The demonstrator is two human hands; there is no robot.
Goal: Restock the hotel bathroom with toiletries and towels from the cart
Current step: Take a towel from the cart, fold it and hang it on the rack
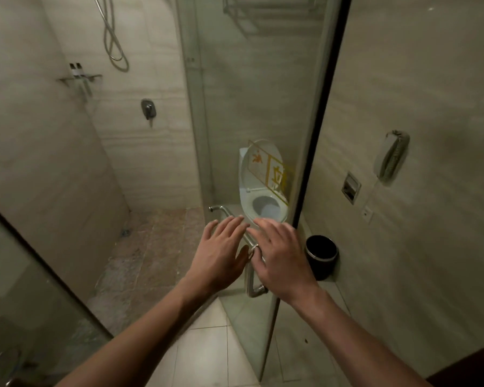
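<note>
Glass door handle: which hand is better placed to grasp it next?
Right, probably. The right hand lies over the door handle midway along its bar; the left hand sits open just beside it.

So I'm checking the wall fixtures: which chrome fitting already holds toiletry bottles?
The small wall shelf high on the shower's left wall: two dark-capped bottles stand on it. The mixer valve and the door handle hold nothing.

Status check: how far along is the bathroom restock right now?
Done: two small bottles already stand on the shower shelf. In hand: nothing; the left hand and right hand are open and empty by the glass door's handle. Left: the wall rack up top shows no towels, and no cart is in view.
</note>
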